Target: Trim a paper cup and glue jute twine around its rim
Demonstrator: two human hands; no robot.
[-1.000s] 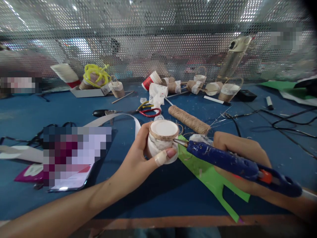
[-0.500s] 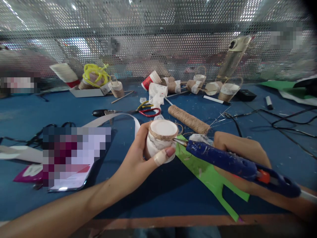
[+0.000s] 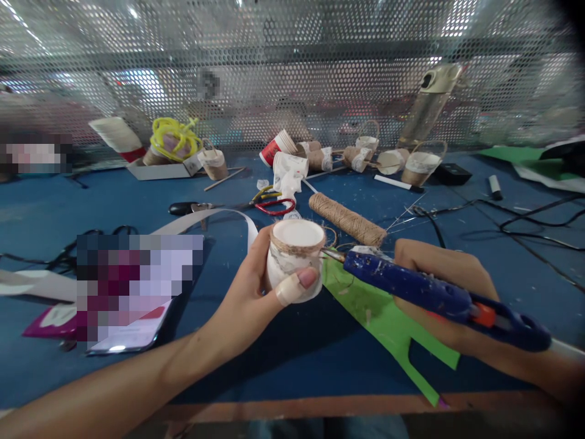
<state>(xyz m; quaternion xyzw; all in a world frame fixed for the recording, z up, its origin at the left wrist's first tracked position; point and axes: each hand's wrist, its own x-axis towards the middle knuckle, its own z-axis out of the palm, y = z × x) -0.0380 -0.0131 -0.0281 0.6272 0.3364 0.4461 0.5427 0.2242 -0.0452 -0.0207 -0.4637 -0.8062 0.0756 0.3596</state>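
Observation:
My left hand (image 3: 260, 277) is wrapped round a small white paper cup (image 3: 292, 262), its base facing up, with a bandage on my thumb. Twine (image 3: 299, 249) circles the cup just below the upper edge. My right hand (image 3: 445, 280) grips a blue glue gun (image 3: 406, 283), whose metal tip is close beside the twine; whether it touches I cannot tell. Behind the cup lies a spool of twine (image 3: 347, 219). Green paper (image 3: 379, 314) is spread beneath the glue gun.
Red-handled scissors (image 3: 276, 207) and white ribbon (image 3: 201, 218) lie behind my left hand. A phone (image 3: 137, 299) rests at left. Several twine-wrapped cups (image 3: 359, 158) and a bottle (image 3: 429, 103) stand along the perforated metal screen (image 3: 292, 73). Black cables (image 3: 512, 222) cross the right side.
The cup has turned and tilted slightly in my left hand, shifting a little left. The glue gun's tip remains close to the twine, with little other movement.

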